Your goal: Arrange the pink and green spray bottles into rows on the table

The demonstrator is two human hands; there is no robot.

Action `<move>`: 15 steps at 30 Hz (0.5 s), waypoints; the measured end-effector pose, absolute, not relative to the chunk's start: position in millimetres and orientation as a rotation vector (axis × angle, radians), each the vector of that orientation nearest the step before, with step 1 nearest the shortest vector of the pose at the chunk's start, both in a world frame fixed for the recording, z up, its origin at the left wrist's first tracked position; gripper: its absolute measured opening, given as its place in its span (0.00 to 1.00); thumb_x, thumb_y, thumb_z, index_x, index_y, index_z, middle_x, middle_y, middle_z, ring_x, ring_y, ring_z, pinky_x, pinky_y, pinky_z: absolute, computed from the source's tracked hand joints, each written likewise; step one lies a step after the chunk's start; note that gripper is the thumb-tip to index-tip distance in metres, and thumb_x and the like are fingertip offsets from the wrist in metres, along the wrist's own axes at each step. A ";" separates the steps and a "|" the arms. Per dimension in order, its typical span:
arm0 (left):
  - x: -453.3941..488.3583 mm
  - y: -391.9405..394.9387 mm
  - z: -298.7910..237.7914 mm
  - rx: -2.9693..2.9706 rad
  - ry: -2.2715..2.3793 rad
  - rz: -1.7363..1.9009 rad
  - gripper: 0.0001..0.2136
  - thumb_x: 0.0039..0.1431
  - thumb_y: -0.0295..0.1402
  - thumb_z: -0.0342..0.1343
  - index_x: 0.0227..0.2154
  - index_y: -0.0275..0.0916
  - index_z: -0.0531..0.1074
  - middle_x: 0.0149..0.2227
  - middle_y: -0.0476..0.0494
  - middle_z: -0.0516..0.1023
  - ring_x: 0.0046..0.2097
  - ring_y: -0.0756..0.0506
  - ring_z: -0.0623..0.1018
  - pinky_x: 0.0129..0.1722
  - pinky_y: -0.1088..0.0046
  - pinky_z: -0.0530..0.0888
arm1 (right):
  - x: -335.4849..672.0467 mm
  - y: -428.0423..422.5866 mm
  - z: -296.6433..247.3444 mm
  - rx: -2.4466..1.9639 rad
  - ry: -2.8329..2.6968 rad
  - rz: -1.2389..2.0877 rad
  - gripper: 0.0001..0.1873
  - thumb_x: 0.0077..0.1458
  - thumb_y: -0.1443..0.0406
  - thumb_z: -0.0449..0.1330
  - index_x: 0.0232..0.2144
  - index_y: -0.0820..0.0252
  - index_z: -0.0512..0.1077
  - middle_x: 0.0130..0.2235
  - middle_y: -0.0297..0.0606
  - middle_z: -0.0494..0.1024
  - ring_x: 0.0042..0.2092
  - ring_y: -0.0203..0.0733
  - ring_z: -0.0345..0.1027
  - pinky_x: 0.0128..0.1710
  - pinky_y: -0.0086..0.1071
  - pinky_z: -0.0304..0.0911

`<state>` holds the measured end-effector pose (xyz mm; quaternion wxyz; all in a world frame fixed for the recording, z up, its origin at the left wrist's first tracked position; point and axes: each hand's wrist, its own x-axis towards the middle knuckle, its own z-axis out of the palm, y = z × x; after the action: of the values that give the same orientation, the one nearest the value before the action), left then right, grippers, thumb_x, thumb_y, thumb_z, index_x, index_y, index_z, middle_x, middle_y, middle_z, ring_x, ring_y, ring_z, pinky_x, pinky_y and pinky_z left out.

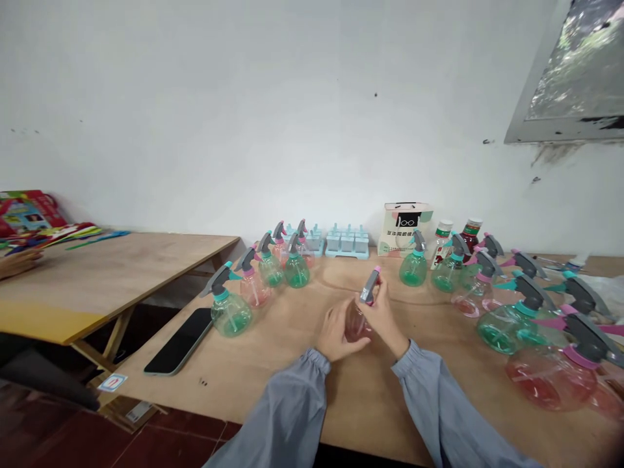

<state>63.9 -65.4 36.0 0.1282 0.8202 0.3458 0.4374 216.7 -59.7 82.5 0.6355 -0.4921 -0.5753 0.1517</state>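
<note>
A pink see-through spray bottle (355, 321) stands upright on the table in front of me, its grey sprayer head (370, 286) tipped with pink. My left hand (335, 330) is wrapped round the bottle's body from the left, thumb across the near side. From the right, my right hand (383, 315) grips the grey sprayer head, its fingers closed about the neck. Part of the bottle is covered by both hands. Green spray bottles (414, 268) and pink ones (550, 377) stand in a group on the right; a smaller group, with a green bottle (231, 315) nearest, stands on the left.
A black phone (180, 341) lies at the left table edge. Along the wall are light blue ice-pop moulds (347, 240), a paper bag (404, 227) and two white-capped bottles (442, 240). Across a gap, another person's hand (19, 263) rests on a second table (146, 257).
</note>
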 end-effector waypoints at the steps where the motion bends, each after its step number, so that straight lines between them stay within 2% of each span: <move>1: 58.7 -60.1 38.9 2.348 1.068 1.387 0.40 0.51 0.46 0.64 0.64 0.42 0.54 0.62 0.32 0.67 0.63 0.32 0.68 0.62 0.48 0.66 | 218.3 -59.4 83.3 -1.142 -1.301 0.375 0.36 0.48 0.57 0.64 0.58 0.55 0.59 0.44 0.41 0.72 0.44 0.47 0.68 0.51 0.45 0.65; 4: 34.8 -29.4 57.5 2.014 1.461 1.823 0.29 0.61 0.40 0.55 0.63 0.39 0.54 0.62 0.33 0.65 0.65 0.35 0.66 0.65 0.53 0.63 | 226.2 -61.2 85.1 -1.158 -1.293 0.429 0.30 0.48 0.61 0.60 0.55 0.54 0.63 0.39 0.36 0.73 0.35 0.41 0.66 0.44 0.40 0.67; 6: 16.0 -2.0 74.1 1.843 1.615 1.934 0.30 0.63 0.35 0.51 0.64 0.33 0.48 0.64 0.27 0.59 0.68 0.34 0.60 0.67 0.50 0.59 | 231.5 -62.4 87.7 -1.143 -1.292 0.455 0.28 0.46 0.62 0.59 0.52 0.55 0.67 0.36 0.34 0.73 0.34 0.40 0.66 0.42 0.38 0.67; 9: -4.8 34.0 92.9 1.769 1.845 1.786 0.36 0.57 0.30 0.57 0.65 0.34 0.45 0.64 0.26 0.59 0.68 0.35 0.60 0.67 0.52 0.59 | 241.6 -59.1 93.7 -1.099 -1.221 0.591 0.23 0.43 0.61 0.61 0.45 0.57 0.72 0.31 0.32 0.74 0.34 0.41 0.69 0.40 0.37 0.68; 12: -9.6 52.7 97.8 1.789 1.962 1.579 0.42 0.54 0.32 0.62 0.66 0.32 0.44 0.65 0.24 0.59 0.67 0.33 0.62 0.64 0.53 0.61 | 257.0 -50.8 99.4 -1.103 -1.074 0.774 0.17 0.42 0.56 0.63 0.35 0.57 0.73 0.26 0.33 0.75 0.33 0.45 0.72 0.35 0.37 0.69; 15: -3.7 54.6 93.9 1.735 2.080 1.475 0.41 0.56 0.33 0.62 0.66 0.27 0.46 0.64 0.19 0.61 0.65 0.28 0.64 0.62 0.49 0.62 | 272.3 -46.5 101.5 -1.061 -1.045 0.903 0.17 0.43 0.51 0.62 0.32 0.55 0.73 0.29 0.38 0.79 0.36 0.50 0.76 0.36 0.40 0.71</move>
<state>-3.7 54.6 93.9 0.0287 0.5622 0.6741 0.4782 272.3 -46.5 101.5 0.6442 -0.4660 -0.4587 0.3967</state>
